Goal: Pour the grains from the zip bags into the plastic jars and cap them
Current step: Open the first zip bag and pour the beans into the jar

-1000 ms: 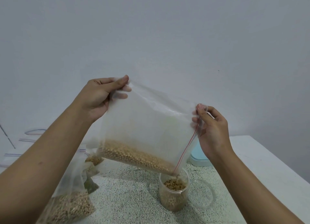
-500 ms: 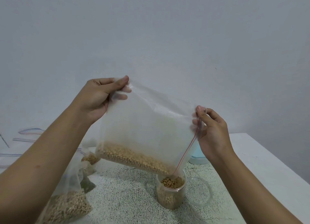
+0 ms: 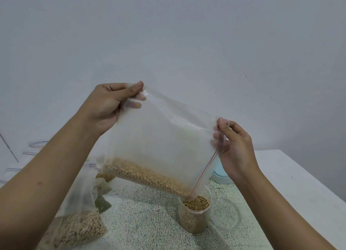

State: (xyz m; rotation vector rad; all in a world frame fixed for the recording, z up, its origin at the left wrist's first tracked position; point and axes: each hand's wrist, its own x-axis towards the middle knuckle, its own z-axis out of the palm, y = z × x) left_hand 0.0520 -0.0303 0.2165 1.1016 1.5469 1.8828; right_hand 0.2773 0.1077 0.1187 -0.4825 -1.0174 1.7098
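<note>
I hold a clear zip bag [image 3: 164, 141] tilted in the air, its red zip edge pointing down to the right. My left hand [image 3: 110, 105] pinches its upper left corner. My right hand [image 3: 234, 147] pinches the upper end of the zip edge. Tan round grains [image 3: 146, 176] lie along the bag's low side and run into a clear plastic jar [image 3: 194, 214] standing on the table below the bag's lowest corner. The jar is nearly full of the same grains.
A clear round lid [image 3: 227, 215] lies right of the jar. A pale blue container [image 3: 220, 175] stands behind it. More grain bags [image 3: 78, 229] sit at the left, with flat empty zip bags [image 3: 35, 147] behind. The white table edge [image 3: 309, 186] runs along the right.
The grains in the jar have risen a little. Both hands keep their grip on the bag in about the same pose.
</note>
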